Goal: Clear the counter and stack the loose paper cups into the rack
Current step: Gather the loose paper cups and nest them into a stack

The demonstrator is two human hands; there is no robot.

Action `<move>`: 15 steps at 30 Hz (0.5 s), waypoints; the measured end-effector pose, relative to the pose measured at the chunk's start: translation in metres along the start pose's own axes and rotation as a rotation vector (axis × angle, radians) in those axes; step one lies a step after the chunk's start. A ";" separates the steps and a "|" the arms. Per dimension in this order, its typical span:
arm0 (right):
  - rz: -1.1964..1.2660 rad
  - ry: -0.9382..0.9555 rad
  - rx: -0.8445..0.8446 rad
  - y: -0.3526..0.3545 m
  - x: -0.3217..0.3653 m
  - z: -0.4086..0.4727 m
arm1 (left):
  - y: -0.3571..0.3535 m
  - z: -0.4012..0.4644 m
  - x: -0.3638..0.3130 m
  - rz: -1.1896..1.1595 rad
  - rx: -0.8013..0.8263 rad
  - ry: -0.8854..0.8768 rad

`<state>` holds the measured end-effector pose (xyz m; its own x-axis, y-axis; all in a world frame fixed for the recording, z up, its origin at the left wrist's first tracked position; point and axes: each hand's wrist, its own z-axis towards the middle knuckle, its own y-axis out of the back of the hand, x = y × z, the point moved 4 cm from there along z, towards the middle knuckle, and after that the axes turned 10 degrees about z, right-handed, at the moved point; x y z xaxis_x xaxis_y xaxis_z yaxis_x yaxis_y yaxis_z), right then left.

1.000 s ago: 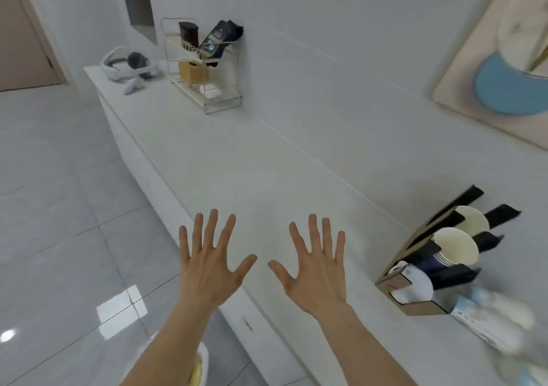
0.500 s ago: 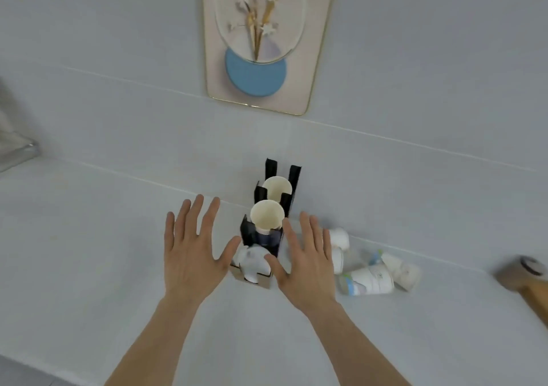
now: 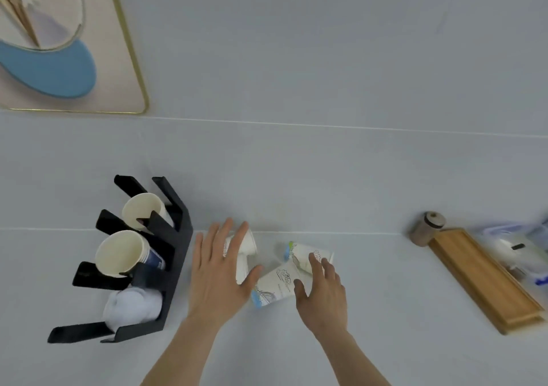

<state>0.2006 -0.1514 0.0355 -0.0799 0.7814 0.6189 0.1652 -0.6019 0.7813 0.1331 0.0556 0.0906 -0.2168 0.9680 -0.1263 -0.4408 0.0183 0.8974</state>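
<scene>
A black slotted cup rack [image 3: 175,264] stands on the white counter at the left, holding a cream cup [image 3: 142,210], a blue-sided cup stack [image 3: 124,253] and white cups [image 3: 132,305] in its front slot. Several loose paper cups lie on their sides to its right: plain white ones [image 3: 244,255], one with a green rim [image 3: 302,252], one with a blue rim [image 3: 274,287]. My left hand [image 3: 219,270] hovers flat over the white cups, fingers apart. My right hand [image 3: 323,290] is spread over the printed cups, fingertips at the green-rimmed one.
A wooden tray [image 3: 486,279] lies at the right with a small round brown jar [image 3: 427,228] at its far end and blurred plastic packaging [image 3: 522,246] beyond. A framed picture [image 3: 59,44] leans on the wall at the upper left.
The view has swung right and closer, so the rack now sits at the left. Both hands have moved from beside the rack out over the loose cups.
</scene>
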 end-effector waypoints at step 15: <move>0.683 -0.542 0.331 -0.054 -0.081 0.046 | -0.144 -0.036 -0.051 -0.131 0.751 0.036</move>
<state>0.2437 -0.1741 -0.0608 0.5940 0.2953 0.7483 0.2859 -0.9470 0.1467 0.1767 -0.0056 -0.0475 -0.2378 0.9376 -0.2537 0.2430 0.3103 0.9190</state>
